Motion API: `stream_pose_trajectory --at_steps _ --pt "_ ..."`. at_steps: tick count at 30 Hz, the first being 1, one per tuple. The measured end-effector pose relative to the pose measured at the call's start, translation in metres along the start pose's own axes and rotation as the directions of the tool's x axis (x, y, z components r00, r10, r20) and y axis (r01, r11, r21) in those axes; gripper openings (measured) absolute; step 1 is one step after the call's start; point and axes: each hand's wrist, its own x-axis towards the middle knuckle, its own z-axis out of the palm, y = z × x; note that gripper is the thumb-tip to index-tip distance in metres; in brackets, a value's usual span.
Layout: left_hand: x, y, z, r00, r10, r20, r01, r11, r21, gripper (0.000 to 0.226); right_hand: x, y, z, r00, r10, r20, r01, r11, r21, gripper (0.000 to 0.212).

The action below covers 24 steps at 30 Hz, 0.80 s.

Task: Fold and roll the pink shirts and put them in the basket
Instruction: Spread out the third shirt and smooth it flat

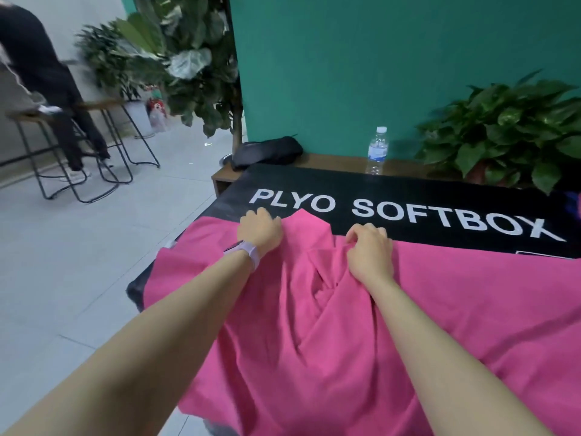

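A pink shirt lies spread and wrinkled over a black box printed with "PLYO SOFTBOX". My left hand, with a lilac watch on its wrist, grips the shirt's far edge near the box's left side. My right hand pinches a bunch of the pink cloth a little to the right, and folds gather between the two hands. A pointed flap of the shirt stands up between them. No basket is in view.
Behind the box a wooden shelf carries a water bottle, a black bag and a potted plant against a teal wall. At the far left a person sits by metal stools on the tiled floor.
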Motion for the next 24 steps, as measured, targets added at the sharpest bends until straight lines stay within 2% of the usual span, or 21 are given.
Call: stream_pose_trajectory --at_steps 2,4,7,10,13,16,18,20,24 --pt "-0.005 -0.001 0.007 1.000 -0.004 -0.027 0.004 1.000 0.022 0.051 0.000 -0.002 -0.001 1.000 0.000 0.005 0.000 1.000 -0.011 0.034" --pt "-0.010 0.002 0.009 0.998 -0.009 -0.062 0.011 1.000 0.027 0.051 0.000 -0.003 -0.002 1.000 -0.003 0.022 0.003 1.000 -0.018 0.033" --pt "-0.015 0.002 0.005 0.997 0.031 -0.065 -0.031 1.000 0.001 0.034 -0.001 -0.003 -0.003 0.998 -0.020 0.056 0.020 1.000 -0.012 0.029" --pt "-0.023 -0.004 -0.013 0.985 0.073 -0.159 -0.101 0.979 -0.175 0.025 -0.002 -0.004 -0.004 0.997 -0.027 0.065 0.026 1.000 0.009 0.022" --pt "-0.027 -0.024 -0.043 0.951 -0.042 -0.307 -0.099 0.898 -0.428 0.020 -0.004 -0.005 -0.001 0.996 -0.042 0.078 0.050 0.993 -0.110 0.014" --pt "-0.018 -0.066 -0.071 0.919 -0.217 -0.330 0.008 0.845 -0.535 0.019 -0.004 -0.007 -0.001 0.996 -0.041 0.074 0.053 0.985 -0.165 0.010" --pt "-0.013 -0.096 -0.080 0.913 -0.270 -0.306 0.095 0.869 -0.485 0.022 -0.003 -0.006 0.000 0.997 -0.029 0.065 0.039 0.986 -0.159 0.009" --pt "-0.013 -0.117 -0.078 0.933 -0.275 -0.231 0.186 0.921 -0.342 0.024 -0.002 -0.006 0.001 0.998 -0.018 0.062 0.028 0.988 -0.151 0.011" --pt "-0.017 -0.133 -0.064 0.964 -0.250 -0.089 0.244 0.967 -0.074 0.024 -0.001 -0.007 0.001 0.998 0.007 0.068 0.001 0.992 -0.123 0.016"
